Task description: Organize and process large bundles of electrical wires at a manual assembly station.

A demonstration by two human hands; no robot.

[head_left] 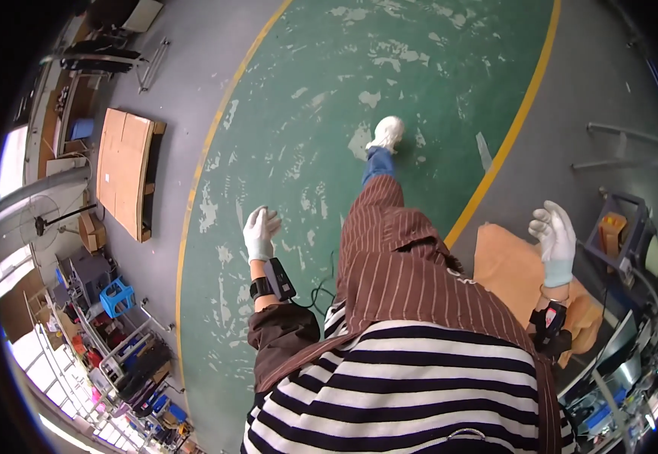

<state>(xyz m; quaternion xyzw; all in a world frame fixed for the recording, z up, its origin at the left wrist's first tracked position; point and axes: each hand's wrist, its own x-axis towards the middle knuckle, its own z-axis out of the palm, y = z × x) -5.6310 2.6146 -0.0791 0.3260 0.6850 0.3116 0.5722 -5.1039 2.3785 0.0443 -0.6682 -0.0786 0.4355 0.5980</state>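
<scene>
My left hand point(260, 233), in a white glove, hangs over the green floor point(283, 151) with its fingers loosely bent and apart. Nothing shows in it. A dark box-shaped device point(278, 278) is strapped to that forearm. On the right, my right hand point(555, 236) wears a matching white glove and holds nothing visible, its fingers raised and slightly curved. Another strapped device point(548, 319) sits on the right wrist. Nearest to this hand is an orange-tan cloth-like cover point(507, 265), partly behind my right forearm. One white-covered foot point(387, 133) is stretched forward.
Yellow lines point(202, 174) border the green walkway. A flat cardboard stack point(123, 172) lies on a pallet at the left, near a fan point(39, 225) and a blue stool point(117, 297). At the right stand a grey cart point(622, 234) and metal legs point(628, 161).
</scene>
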